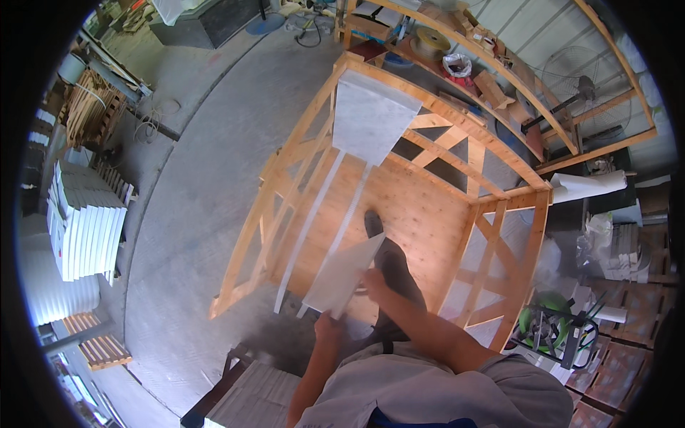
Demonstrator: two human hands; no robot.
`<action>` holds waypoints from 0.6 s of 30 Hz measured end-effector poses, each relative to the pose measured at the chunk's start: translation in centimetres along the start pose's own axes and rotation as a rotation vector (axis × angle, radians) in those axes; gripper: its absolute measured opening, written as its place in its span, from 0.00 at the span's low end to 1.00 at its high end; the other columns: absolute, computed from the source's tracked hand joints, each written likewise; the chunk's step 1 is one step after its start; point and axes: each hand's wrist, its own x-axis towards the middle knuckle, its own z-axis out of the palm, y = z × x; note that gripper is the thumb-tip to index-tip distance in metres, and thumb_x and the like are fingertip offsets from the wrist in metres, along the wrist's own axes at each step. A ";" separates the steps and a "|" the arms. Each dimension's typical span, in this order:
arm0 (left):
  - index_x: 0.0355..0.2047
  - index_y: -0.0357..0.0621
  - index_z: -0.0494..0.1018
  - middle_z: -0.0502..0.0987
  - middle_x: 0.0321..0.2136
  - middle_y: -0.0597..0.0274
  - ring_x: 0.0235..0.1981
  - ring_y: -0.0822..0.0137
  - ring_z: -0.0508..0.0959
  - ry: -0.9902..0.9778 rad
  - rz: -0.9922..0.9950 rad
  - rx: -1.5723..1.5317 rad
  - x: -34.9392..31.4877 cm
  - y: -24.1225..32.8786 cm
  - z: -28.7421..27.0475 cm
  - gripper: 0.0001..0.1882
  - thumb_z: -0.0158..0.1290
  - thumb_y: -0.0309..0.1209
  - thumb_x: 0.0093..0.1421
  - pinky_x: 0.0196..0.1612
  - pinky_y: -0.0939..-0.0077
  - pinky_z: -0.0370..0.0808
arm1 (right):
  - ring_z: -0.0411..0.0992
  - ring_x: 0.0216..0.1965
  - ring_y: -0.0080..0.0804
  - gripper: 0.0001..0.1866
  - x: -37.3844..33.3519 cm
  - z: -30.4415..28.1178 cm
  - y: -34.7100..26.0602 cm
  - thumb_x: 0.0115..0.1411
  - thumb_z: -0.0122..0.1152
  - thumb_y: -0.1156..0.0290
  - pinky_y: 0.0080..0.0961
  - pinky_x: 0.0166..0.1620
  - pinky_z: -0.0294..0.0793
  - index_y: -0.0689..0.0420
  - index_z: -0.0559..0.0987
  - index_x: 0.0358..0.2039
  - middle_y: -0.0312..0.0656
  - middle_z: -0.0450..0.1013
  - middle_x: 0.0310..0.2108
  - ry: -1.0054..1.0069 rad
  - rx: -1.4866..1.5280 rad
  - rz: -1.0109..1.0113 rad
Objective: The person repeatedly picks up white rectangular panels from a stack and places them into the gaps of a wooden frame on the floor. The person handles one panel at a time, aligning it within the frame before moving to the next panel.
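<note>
Both hands are closed on a thin pale panel (341, 274), tilted above the floor of an open wooden crate. My left hand (328, 332) grips its near edge. My right hand (372, 283) holds its right side. Beneath the panel, two long white strips (312, 214) run along the plywood crate floor (407, 214). At the far end, a light grey marbled slab (374, 118) leans against the crate's wooden frame (437, 95). One of my legs stands inside the crate, just right of the panel. The panel's material is hard to tell.
Lower left, a stack of pale slabs (257, 398) stands close to my left arm. Farther left are stacked white panels (84, 221) and a wooden pallet (96, 341). A cluttered shelf (467, 75) lies beyond the crate. A green reel (546, 322) is outside its right side.
</note>
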 end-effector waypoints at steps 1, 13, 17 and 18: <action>0.44 0.34 0.68 0.76 0.36 0.46 0.40 0.51 0.76 -0.014 -0.021 0.231 -1.0 0.7 -0.9 0.24 0.54 0.40 0.53 0.43 0.60 0.74 | 0.75 0.34 0.53 0.18 0.6 -0.7 -0.7 0.53 0.55 0.65 0.44 0.33 0.78 0.69 0.74 0.37 0.57 0.73 0.35 -0.053 0.079 0.054; 0.49 0.43 0.66 0.71 0.47 0.59 0.51 0.58 0.70 0.200 -0.225 -1.158 -9.6 4.9 -6.9 0.22 0.44 0.44 0.59 0.54 0.57 0.64 | 0.75 0.34 0.51 0.20 -1.2 4.2 6.5 0.52 0.56 0.73 0.48 0.34 0.80 0.71 0.68 0.43 0.56 0.71 0.36 -0.103 0.241 0.214; 0.50 0.41 0.65 0.71 0.47 0.55 0.50 0.56 0.70 0.375 -0.317 -1.099 -7.4 4.8 -5.9 0.21 0.45 0.39 0.59 0.53 0.57 0.67 | 0.75 0.34 0.50 0.19 -2.8 5.0 8.3 0.50 0.57 0.75 0.46 0.34 0.81 0.70 0.69 0.42 0.55 0.71 0.35 -0.116 0.308 0.226; 0.50 0.40 0.65 0.71 0.47 0.52 0.50 0.54 0.69 0.385 -0.314 -1.097 -6.7 4.6 -5.6 0.21 0.47 0.37 0.58 0.53 0.56 0.68 | 0.75 0.34 0.50 0.18 -3.0 4.8 8.4 0.49 0.58 0.76 0.45 0.34 0.81 0.69 0.69 0.41 0.55 0.70 0.35 -0.107 0.332 0.241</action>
